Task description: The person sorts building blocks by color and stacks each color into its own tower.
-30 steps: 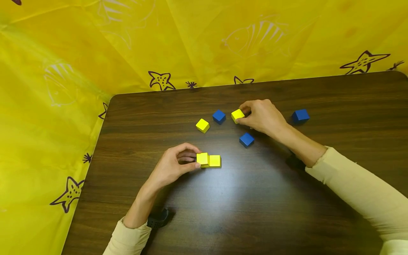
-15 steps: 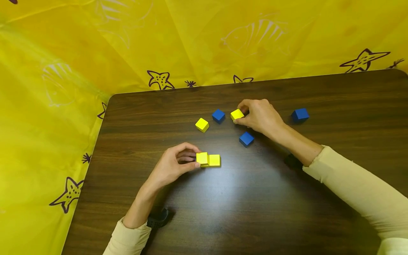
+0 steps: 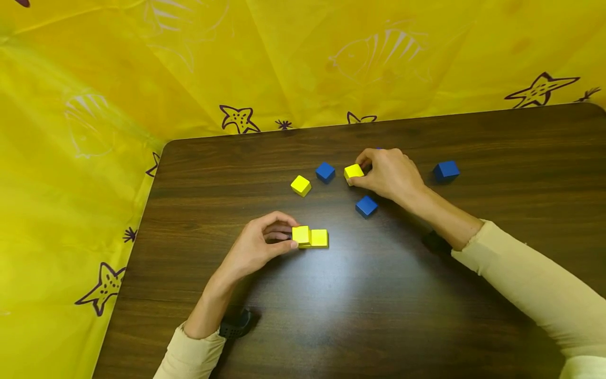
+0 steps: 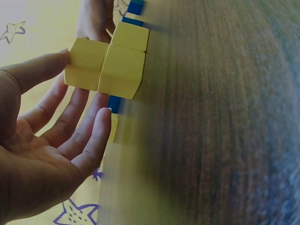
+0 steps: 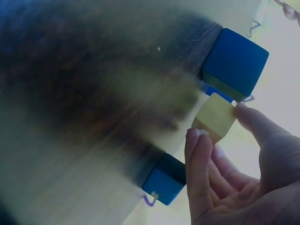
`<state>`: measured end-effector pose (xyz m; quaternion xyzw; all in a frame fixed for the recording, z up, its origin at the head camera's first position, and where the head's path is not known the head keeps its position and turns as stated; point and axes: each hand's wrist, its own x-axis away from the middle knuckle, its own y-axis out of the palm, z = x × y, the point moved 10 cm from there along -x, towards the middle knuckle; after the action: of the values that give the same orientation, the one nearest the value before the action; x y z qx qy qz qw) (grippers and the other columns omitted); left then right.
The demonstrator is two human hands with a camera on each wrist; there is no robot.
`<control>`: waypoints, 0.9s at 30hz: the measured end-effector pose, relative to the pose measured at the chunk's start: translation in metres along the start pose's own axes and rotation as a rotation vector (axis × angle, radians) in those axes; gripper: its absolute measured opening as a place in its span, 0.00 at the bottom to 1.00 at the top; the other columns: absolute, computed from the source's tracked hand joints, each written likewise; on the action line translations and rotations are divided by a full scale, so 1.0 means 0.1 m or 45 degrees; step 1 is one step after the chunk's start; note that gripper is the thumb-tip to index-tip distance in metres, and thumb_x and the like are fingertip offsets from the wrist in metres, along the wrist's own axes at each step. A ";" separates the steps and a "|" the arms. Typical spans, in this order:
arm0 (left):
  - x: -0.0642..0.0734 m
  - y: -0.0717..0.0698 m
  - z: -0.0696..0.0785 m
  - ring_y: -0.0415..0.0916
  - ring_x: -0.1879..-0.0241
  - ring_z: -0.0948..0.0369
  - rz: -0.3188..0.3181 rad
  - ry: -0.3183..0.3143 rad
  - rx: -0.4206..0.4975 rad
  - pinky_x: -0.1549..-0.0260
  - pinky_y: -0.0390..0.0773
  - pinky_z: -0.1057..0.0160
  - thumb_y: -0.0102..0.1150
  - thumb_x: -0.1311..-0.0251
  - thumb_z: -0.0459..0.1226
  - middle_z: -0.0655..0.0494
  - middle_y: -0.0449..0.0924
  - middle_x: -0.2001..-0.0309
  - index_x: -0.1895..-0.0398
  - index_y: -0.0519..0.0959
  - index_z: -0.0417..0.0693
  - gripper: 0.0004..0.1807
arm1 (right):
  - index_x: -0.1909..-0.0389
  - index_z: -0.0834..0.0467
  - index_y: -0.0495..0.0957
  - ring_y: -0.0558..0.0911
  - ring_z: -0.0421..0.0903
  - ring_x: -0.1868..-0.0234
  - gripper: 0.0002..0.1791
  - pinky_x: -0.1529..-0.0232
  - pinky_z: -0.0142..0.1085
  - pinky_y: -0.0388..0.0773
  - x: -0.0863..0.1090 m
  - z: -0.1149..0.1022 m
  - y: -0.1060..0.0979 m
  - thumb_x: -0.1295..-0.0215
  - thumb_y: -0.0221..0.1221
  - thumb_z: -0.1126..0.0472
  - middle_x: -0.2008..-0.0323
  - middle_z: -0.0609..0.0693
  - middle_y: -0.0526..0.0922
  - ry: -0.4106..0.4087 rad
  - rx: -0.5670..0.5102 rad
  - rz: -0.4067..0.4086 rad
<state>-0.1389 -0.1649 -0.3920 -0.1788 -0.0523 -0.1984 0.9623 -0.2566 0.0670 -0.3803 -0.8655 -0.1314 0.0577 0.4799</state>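
Note:
Near the middle of the table, my left hand [image 3: 260, 245] pinches a yellow cube [image 3: 300, 235] between thumb and fingers. In the left wrist view this upper cube [image 4: 86, 63] sits on a lower yellow cube [image 4: 122, 70], with another yellow cube [image 4: 131, 36] against the lower one. Farther back, my right hand [image 3: 390, 173] pinches a separate yellow cube [image 3: 353, 173] by its sides. Whether that cube touches the table I cannot tell. A blue cube [image 3: 366, 207] lies just in front of it, and another blue cube [image 3: 325, 172] lies to its left.
One loose yellow cube [image 3: 300, 186] lies left of the back blue cube. At the right stands another blue cube [image 3: 447, 171]. A bit of blue [image 3: 379, 149] peeks out behind my right hand. Yellow patterned cloth [image 3: 303, 63] hangs beyond the dark wooden table's [image 3: 360, 316] back edge.
My right hand, with its yellow cube, has shifted only very slightly. A bit of blue now shows behind its knuckles. The left hand keeps its grip in the same place.

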 end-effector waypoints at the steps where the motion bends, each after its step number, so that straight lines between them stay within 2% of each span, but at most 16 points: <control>1: 0.00 0.00 0.00 0.82 0.53 0.54 0.000 -0.001 0.001 0.51 0.82 0.58 0.70 0.46 0.26 0.48 0.83 0.52 0.53 0.80 0.42 0.17 | 0.53 0.56 0.83 0.85 0.53 0.62 0.26 0.70 0.46 0.80 0.00 0.00 0.00 0.48 0.73 0.46 0.59 0.52 0.88 -0.002 -0.003 0.002; 6: 0.00 -0.01 0.00 0.82 0.53 0.53 0.004 0.001 0.005 0.51 0.82 0.57 0.70 0.46 0.25 0.48 0.83 0.52 0.53 0.80 0.42 0.17 | 0.53 0.57 0.82 0.85 0.52 0.60 0.26 0.66 0.46 0.80 0.02 -0.01 -0.02 0.47 0.72 0.46 0.58 0.52 0.88 -0.014 -0.036 0.009; 14: 0.00 0.00 -0.01 0.82 0.53 0.54 -0.002 0.005 0.000 0.51 0.82 0.59 0.70 0.46 0.26 0.48 0.83 0.52 0.53 0.80 0.42 0.17 | 0.52 0.56 0.80 0.85 0.52 0.61 0.24 0.67 0.43 0.79 0.05 -0.01 -0.02 0.45 0.71 0.48 0.56 0.53 0.87 -0.024 -0.122 0.020; 20: 0.00 0.00 0.00 0.82 0.54 0.53 -0.001 0.005 0.003 0.51 0.82 0.59 0.70 0.46 0.26 0.48 0.83 0.51 0.53 0.80 0.42 0.17 | 0.52 0.57 0.78 0.86 0.48 0.62 0.23 0.62 0.44 0.81 0.06 -0.01 -0.03 0.45 0.72 0.52 0.57 0.53 0.87 -0.051 -0.220 0.032; 27: 0.00 0.00 0.00 0.82 0.54 0.54 0.002 0.002 -0.010 0.51 0.82 0.60 0.70 0.46 0.26 0.48 0.82 0.52 0.53 0.80 0.43 0.17 | 0.50 0.57 0.77 0.87 0.45 0.63 0.23 0.64 0.43 0.84 0.08 -0.01 -0.01 0.43 0.71 0.53 0.54 0.53 0.85 -0.066 -0.279 0.008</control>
<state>-0.1390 -0.1651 -0.3919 -0.1823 -0.0507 -0.1980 0.9618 -0.2490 0.0684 -0.3787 -0.9114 -0.1464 0.0668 0.3788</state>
